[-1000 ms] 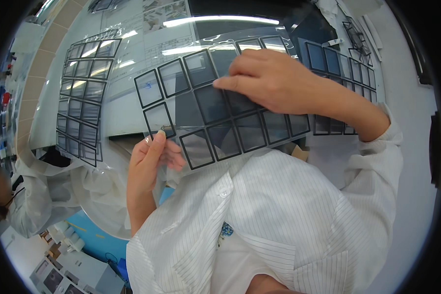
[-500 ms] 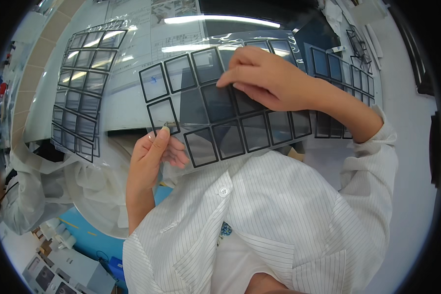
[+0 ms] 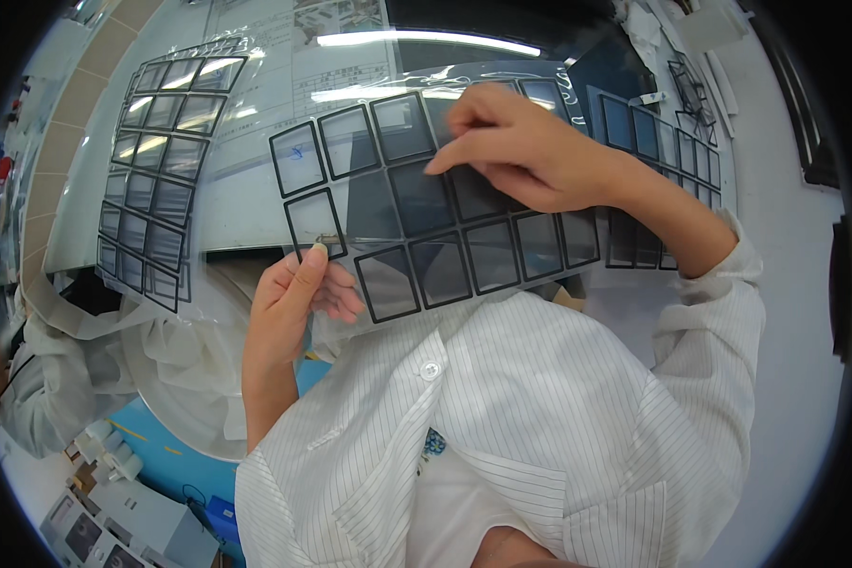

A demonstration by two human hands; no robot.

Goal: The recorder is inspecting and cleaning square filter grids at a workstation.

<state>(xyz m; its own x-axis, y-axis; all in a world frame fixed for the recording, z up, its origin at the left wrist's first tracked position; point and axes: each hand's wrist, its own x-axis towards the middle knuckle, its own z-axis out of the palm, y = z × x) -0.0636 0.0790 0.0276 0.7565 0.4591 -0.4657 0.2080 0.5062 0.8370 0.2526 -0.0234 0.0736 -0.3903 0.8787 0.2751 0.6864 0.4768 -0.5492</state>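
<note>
A clear plastic sheet [image 3: 373,229] bearing rows of black square frames spans the space before me, slightly tilted. At its lower left corner my left hand [image 3: 305,292] grips it, thumb on top and fingers showing through from beneath. By that thumb's tip lies a small dark thing, too small to make out. Over the sheet's middle hovers my right hand [image 3: 530,151], its index finger stretched toward the top of one black frame [image 3: 421,201]. The other fingers are bent, with nothing visible in them; whether the fingertip touches the sheet I cannot tell.
Another framed clear sheet [image 3: 161,156] stands at the left, and a further one [image 3: 667,142] at the right. Behind lies a printed paper [image 3: 265,66] under glossy plastic. A white round tub [image 3: 185,398] and a person's sleeve [image 3: 52,379] are at lower left.
My right hand has shifted slightly to the right, its fingers curling a little more beneath. The left hand keeps its grip on the sheet, almost still.
</note>
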